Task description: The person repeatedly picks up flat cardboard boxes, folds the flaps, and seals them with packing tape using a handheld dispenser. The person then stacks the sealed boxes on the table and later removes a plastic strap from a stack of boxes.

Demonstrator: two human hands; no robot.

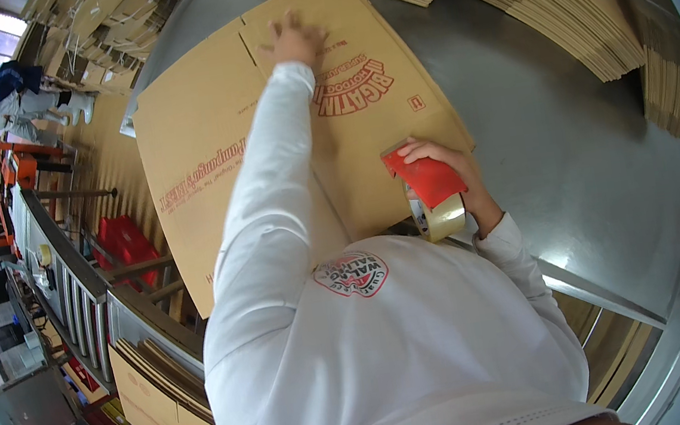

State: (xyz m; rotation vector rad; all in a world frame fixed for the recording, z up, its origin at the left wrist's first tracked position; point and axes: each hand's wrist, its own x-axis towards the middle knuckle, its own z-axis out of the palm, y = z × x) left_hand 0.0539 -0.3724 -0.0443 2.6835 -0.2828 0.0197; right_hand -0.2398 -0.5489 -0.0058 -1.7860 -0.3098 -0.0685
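A flattened brown cardboard box with red print lies on the metal table in front of me. My left arm stretches across it, and my left hand rests near its far edge with the fingers spread, holding nothing. Lower right, over the near right part of the cardboard, my right hand is closed round a red tape dispenser. A wide roll of tape sits in the dispenser, close to my body. My palm and part of the dispenser's grip are hidden.
The grey metal table extends to the right. Stacks of flat cardboard stand along its far side. At left are a metal roller conveyor and a red crate. A person in white clothing stands at the far left.
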